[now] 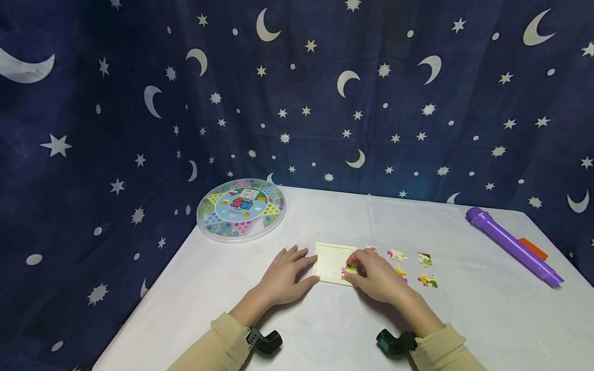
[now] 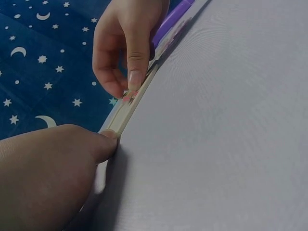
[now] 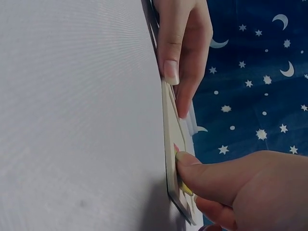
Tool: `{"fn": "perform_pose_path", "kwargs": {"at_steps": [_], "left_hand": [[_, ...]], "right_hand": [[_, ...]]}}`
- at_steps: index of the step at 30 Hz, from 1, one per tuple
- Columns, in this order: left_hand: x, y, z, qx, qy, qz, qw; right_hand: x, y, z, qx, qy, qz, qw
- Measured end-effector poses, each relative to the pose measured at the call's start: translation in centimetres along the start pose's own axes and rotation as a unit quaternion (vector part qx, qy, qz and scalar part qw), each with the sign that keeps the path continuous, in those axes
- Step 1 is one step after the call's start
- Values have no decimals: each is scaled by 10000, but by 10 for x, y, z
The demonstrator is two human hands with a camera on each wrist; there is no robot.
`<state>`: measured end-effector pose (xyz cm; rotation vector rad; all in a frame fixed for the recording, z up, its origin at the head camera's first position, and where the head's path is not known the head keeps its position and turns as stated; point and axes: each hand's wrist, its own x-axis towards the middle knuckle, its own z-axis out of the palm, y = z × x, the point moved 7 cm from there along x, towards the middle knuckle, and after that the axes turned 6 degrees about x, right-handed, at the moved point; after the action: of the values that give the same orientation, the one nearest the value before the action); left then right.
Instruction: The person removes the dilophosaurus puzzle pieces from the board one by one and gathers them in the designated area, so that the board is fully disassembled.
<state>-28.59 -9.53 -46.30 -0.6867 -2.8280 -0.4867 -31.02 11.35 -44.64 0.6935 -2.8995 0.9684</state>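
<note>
A pale wooden puzzle tray with a raised rim lies flat on the white table. My left hand rests at its left side with fairly straight fingers. The left thumb touches the tray's near left corner, as the left wrist view shows. Over the tray's near right corner, my right hand pinches a pink, green and yellow puzzle piece between thumb and fingers. That piece sits inside the rim, partly covered by the fingertips. Beside the right hand lie loose puzzle pieces, among them a white and yellow piece.
Further right are a green-brown piece and a yellow-green piece. A round clear game box stands at the back left. At the right lie a purple tube and an orange object. A starry blue curtain hangs behind.
</note>
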Motion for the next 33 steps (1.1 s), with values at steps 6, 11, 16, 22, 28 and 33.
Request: {"fn": "perform_pose_path", "kwargs": {"at_steps": [6, 11, 16, 22, 28, 33], "left_hand": [[1, 0, 0, 1, 5, 31, 10000], [1, 0, 1, -17, -45, -9, 10000], [0, 0, 1, -11, -61, -19, 10000], [1, 0, 0, -29, -3, 32, 10000], [1, 1, 0, -18, 16, 71, 10000], [1, 1, -1, -28, 33, 66, 10000]], "right_hand": [[0, 1, -1, 87, -5, 104, 9999], [-1, 0, -2, 421, -37, 139, 9990], [-3, 1, -2, 609, -20, 185, 9980], [-5, 2, 2, 698, -167, 381, 9967], [-7, 3, 0, 714, -179, 230, 9970], [-9, 5, -3, 742, -123, 151, 9971]]}}
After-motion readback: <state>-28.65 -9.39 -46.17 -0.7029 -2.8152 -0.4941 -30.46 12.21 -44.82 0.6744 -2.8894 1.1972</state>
